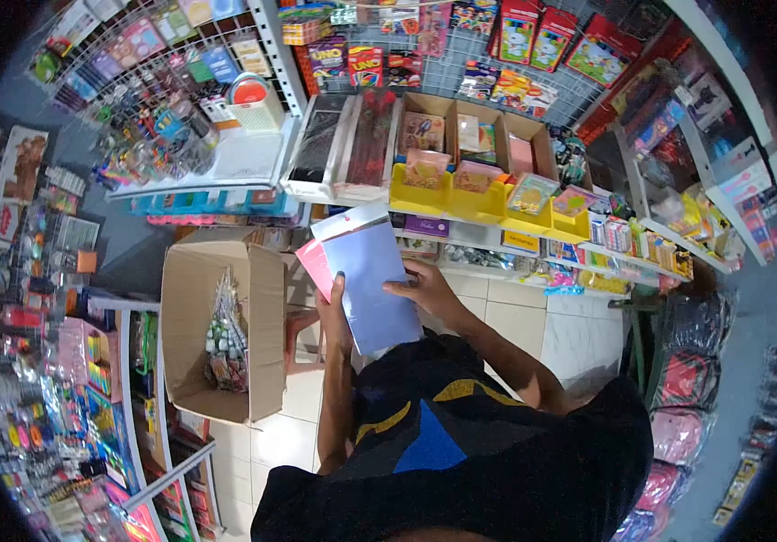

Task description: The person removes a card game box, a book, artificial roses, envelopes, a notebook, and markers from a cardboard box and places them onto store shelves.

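Note:
A flat lilac-blue packet (368,287) with a whitish top strip is held in front of the dark shirt. Behind its left side a pink packet (316,267) sticks out. My left hand (334,316) is closed on the packets at their left edge, with the thumb on the front of the blue one. At the right edge, my right hand (428,291) pinches the blue packet between thumb and fingers. How many packets lie behind the blue one is hidden.
An open cardboard box (267,334) with wrapped goods inside stands on the floor at left, beside a reddish stool (296,336). Ahead runs a shelf with yellow bins (477,204) and cardboard compartments. Crowded racks line both sides.

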Tool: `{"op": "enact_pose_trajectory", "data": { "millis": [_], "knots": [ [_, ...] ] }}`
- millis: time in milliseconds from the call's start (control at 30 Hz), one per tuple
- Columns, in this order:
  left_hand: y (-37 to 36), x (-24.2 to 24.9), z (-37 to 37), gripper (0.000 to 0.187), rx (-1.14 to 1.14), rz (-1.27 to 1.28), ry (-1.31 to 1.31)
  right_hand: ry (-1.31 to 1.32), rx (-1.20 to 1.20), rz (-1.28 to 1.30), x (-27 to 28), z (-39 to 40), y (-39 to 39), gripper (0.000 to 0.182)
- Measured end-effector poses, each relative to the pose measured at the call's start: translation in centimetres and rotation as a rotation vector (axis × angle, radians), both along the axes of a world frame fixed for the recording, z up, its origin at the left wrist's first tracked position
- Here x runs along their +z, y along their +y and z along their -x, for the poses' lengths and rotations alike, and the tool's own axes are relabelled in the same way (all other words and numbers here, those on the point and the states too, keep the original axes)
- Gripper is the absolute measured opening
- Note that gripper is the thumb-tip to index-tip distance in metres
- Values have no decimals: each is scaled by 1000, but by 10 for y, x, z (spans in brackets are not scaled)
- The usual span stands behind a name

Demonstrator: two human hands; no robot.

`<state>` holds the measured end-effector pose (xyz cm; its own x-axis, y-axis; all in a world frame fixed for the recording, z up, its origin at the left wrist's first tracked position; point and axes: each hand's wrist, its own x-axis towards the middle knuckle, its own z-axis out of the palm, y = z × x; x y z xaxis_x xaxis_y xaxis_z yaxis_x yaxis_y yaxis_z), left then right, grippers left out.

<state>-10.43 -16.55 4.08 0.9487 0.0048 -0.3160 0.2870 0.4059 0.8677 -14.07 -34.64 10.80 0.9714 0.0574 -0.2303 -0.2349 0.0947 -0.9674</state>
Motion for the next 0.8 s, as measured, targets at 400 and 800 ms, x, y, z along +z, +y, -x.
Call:
{"op": "enact_pose_trajectory", "data": {
  "millis": [400,800],
  "knots": [
    [-23,-7,-21,49,166,80,54,-259,-632,806,10,-52,-274,42],
    [-23,-8,3,48,456,34,66,-58,-245,1596,-82,-212,-455,33]
  ]
}}
